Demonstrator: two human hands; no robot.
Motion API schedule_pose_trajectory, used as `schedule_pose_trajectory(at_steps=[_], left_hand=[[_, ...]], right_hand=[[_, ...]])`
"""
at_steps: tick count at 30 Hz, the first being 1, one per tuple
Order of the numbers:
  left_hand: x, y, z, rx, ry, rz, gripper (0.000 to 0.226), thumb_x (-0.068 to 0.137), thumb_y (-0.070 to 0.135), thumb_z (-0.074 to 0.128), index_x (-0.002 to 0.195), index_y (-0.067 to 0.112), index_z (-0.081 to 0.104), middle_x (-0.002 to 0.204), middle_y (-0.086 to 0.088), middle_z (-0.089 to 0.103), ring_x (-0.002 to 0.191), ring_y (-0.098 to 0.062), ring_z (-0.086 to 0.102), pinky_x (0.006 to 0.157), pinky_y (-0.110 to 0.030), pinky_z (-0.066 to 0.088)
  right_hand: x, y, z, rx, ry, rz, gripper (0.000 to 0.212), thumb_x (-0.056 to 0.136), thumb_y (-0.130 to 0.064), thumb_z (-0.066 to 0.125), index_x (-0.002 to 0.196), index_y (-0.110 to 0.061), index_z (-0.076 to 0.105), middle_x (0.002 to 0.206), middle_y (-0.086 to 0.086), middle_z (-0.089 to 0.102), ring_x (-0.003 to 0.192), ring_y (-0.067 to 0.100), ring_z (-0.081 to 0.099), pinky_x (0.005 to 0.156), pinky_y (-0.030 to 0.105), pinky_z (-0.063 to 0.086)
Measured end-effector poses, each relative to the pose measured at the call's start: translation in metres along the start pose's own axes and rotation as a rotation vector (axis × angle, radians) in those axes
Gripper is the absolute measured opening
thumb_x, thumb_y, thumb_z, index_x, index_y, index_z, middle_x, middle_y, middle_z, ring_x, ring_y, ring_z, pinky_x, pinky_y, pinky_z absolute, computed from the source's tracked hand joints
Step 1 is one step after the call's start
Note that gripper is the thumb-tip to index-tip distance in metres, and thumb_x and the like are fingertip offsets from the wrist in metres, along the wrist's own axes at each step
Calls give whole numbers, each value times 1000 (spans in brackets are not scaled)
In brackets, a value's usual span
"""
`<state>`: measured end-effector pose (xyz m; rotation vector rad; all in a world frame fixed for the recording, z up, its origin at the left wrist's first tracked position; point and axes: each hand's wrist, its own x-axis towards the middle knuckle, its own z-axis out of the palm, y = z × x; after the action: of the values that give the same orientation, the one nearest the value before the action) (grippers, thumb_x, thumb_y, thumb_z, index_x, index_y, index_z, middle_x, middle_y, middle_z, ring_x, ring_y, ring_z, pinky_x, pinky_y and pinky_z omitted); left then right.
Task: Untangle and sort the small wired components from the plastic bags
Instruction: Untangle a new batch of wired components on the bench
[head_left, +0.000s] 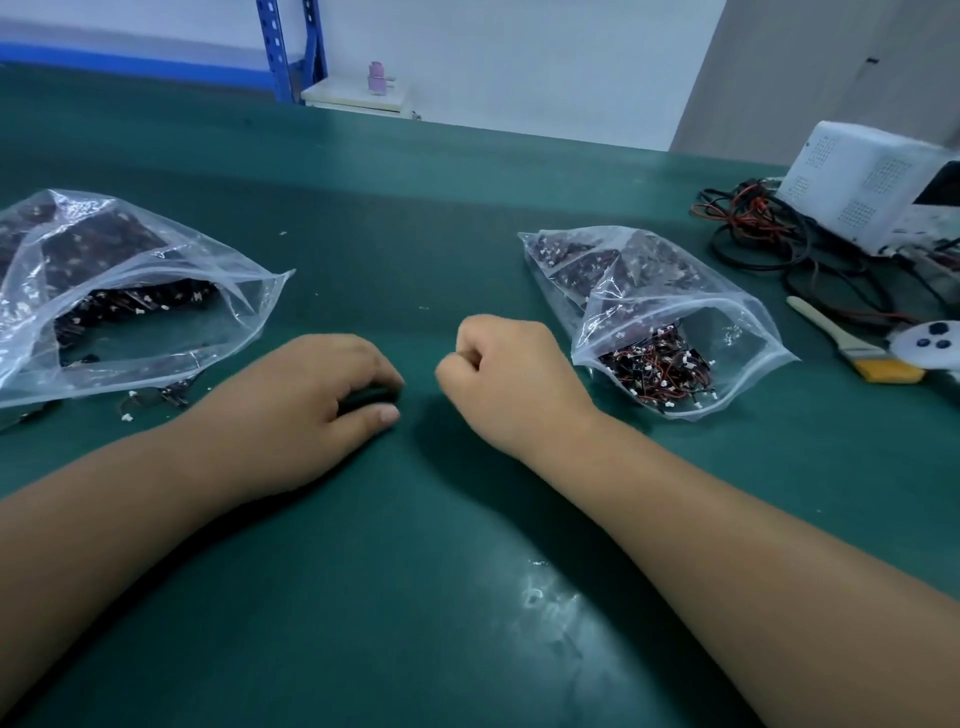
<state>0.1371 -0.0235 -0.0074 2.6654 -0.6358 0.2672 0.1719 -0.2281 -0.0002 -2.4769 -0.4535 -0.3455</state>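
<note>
Your left hand, mid-frame, curled over dark patch (component or shadow, couldn't tell). Right hand was fist, nothing seen inside. Wired components lay tangled in bag at centre right. They looked light, floppy, snag-prone; better pinched by white connector than thin wire.

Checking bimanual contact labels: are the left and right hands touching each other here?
Apart. The head view shows a strip of bare green mat between the left hand and the curled right hand.
</note>
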Motion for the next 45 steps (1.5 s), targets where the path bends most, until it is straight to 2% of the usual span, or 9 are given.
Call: schedule_pose_trajectory(at_steps=[5,8,11,19,24,29,34,41,45], left_hand=[[2,47,16,-5,-165,63,61,82,70,35,123,34,61,126,20,54,122,-3,43,107,-25,35],[8,71,24,22,-26,39,47,87,66,39,90,26,64,89,11,58,89,-11,51,83,-34,46],[11,79,20,40,163,73,45,87,63,42,67,23,49,67,10,46,64,-14,43,58,-34,36],[10,82,11,57,348,154,37,91,51,47,64,32,28,61,11,32,57,-15,37,45,-34,39],[25,90,10,88,348,147,38,86,55,48,63,28,32,65,9,42,59,-17,44,49,-32,35],[52,103,15,-4,408,272,45,90,57,50,82,13,54,84,-2,53,70,-25,49,63,-41,44],[92,115,23,-113,240,-19,41,85,65,54,84,24,45,89,8,48,84,-19,50,79,-41,47],[134,120,33,-19,21,-157,54,74,58,70,106,23,45,106,2,48,88,-24,54,66,-36,42],[130,112,38,49,139,-93,21,88,40,55,99,23,49,92,5,59,83,-24,58,65,-36,48]], right_hand=[[10,-15,-14,1087,16,624,31,85,-15,53,61,-19,33,56,7,26,44,20,19,43,26,16],[9,-10,-23,1633,-146,893,34,89,-18,47,60,-21,30,52,-5,23,34,10,18,33,17,16],[6,-5,-31,1833,-197,936,35,91,-19,43,60,-19,28,55,-4,22,34,10,22,33,17,17],[-11,-9,-34,1785,-397,1018,25,91,-18,43,72,-9,57,62,2,47,50,12,40,48,15,34],[-25,-1,-37,1802,-529,1101,31,96,-27,43,71,-16,56,72,-5,55,54,7,49,67,20,41],[-35,12,-55,1678,-538,1103,30,89,-29,48,61,-22,52,54,-11,40,40,7,39,39,15,29],[-45,28,-74,1591,-518,1094,15,75,-19,55,62,-18,49,63,-4,41,42,7,36,31,14,20],[-41,49,-105,1406,-235,1006,11,74,-15,60,71,-19,50,60,-4,42,39,5,35,27,14,19],[-31,52,-113,1437,-133,1007,10,82,-15,57,76,-17,49,56,-2,51,41,6,41,27,15,22]])
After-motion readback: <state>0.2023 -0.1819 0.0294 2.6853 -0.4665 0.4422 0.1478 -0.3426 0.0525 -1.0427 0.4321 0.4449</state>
